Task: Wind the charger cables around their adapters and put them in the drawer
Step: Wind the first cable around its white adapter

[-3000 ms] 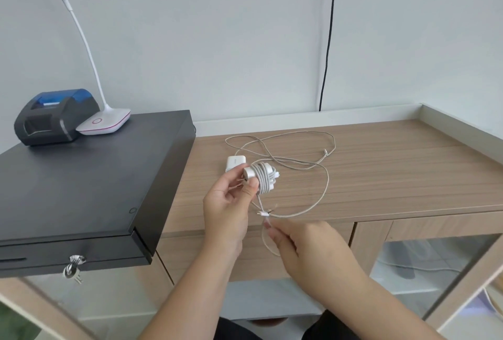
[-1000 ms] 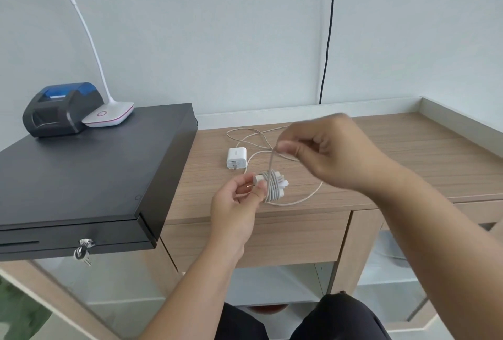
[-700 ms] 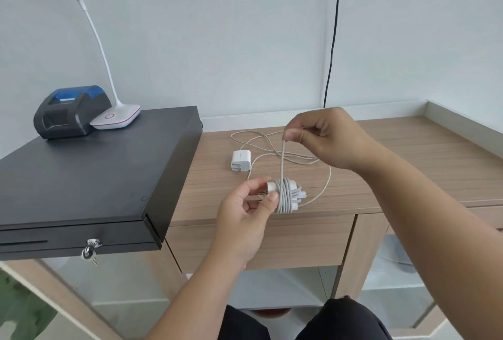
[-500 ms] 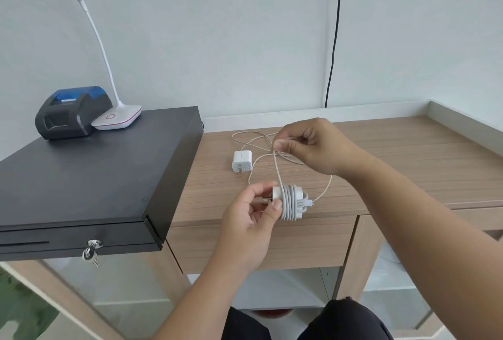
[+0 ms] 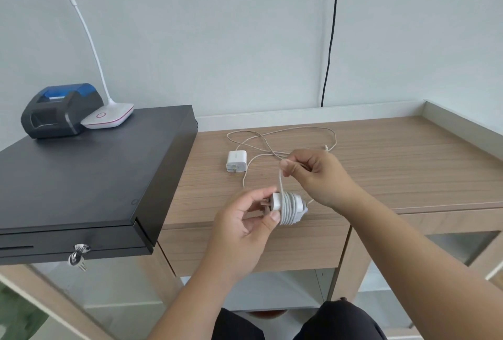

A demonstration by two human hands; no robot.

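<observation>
Adapter [image 5: 288,207], already wrapped in several turns of cable [image 5: 280,180], is held above the counter's [image 5: 408,154] front edge, its long axis running left-right, with the left hand [image 5: 245,226] pinching its plug end between thumb and fingertips. Just above and slightly right of it, the right hand [image 5: 315,173] pinches the taut strand rising from the coil, so this grip is the one placed to carry the next turn round. A second adapter [image 5: 236,161] lies behind on the counter with its cable loose, leaving free room to the right, while the black cash drawer [image 5: 81,176] crowds the left.
</observation>
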